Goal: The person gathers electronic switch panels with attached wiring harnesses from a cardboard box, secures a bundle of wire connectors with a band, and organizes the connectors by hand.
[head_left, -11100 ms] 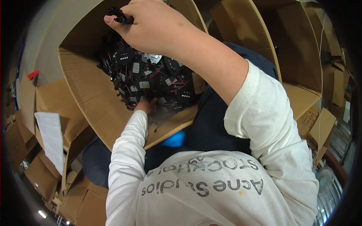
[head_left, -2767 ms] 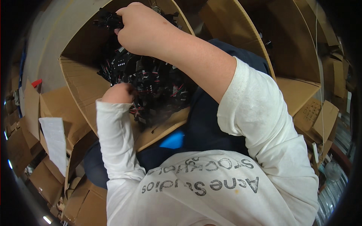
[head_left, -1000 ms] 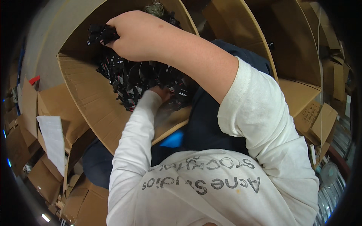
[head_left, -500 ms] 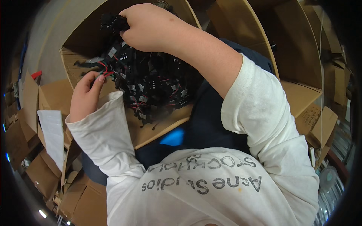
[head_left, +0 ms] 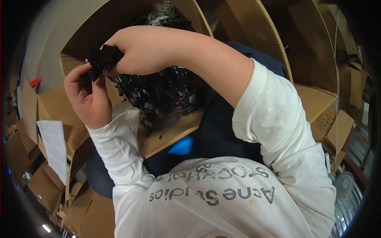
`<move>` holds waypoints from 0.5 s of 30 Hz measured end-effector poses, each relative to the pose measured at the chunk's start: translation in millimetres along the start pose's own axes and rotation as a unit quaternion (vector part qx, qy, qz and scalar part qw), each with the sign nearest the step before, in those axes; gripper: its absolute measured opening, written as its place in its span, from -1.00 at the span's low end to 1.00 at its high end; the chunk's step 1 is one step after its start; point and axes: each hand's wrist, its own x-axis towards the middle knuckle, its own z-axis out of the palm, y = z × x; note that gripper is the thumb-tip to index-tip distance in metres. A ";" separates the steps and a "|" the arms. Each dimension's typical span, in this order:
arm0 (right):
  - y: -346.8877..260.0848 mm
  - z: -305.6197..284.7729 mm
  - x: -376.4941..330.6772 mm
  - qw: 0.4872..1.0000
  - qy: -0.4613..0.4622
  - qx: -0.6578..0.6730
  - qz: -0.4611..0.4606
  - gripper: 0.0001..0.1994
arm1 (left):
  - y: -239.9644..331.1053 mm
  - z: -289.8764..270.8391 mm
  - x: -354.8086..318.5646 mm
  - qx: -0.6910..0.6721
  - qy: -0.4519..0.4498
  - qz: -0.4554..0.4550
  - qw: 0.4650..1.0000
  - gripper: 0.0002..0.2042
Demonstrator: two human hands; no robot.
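My right hand (head_left: 129, 51) reaches across to the left over a large cardboard box (head_left: 174, 135). Its fingers are closed round a cluster of black plastic parts (head_left: 104, 61). Against the lower left of that cluster my left hand (head_left: 89, 97) is raised, thumb and curled forefinger closed on its edge; the exact grip is partly hidden behind the parts. Below both hands the box holds a heap of black parts (head_left: 158, 93) with red wires and small silvery labels. A crumpled clear plastic bundle (head_left: 162, 14) lies at the heap's far end.
More open cardboard boxes (head_left: 309, 47) stand to the right. At the left are cardboard flaps (head_left: 59, 105) and a white foam sheet (head_left: 53, 148). Dark-clothed legs (head_left: 222, 119) press close to the box's near side. A thin cord (head_left: 336, 79) hangs at the right.
My right hand has moved left and nearer with the black parts. My left hand, earlier pinching red and green wires, now meets the right at the cluster. More of the heap's far end shows.
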 end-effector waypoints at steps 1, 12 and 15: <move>-2.3 -3.6 -2.0 1.000 0.001 0.000 -0.001 -0.76 | -3.5 8.0 0.1 -0.112 0.057 -0.005 0.992 -0.71; 0.8 -26.7 -3.0 0.963 0.250 -0.099 -0.030 -0.75 | -254.8 129.0 -143.2 0.419 -0.263 -0.065 0.867 -0.60; 3.1 -36.6 -14.4 0.962 0.269 -0.002 -0.040 -0.78 | -245.2 161.6 -138.6 0.446 -0.343 -0.103 0.820 -0.55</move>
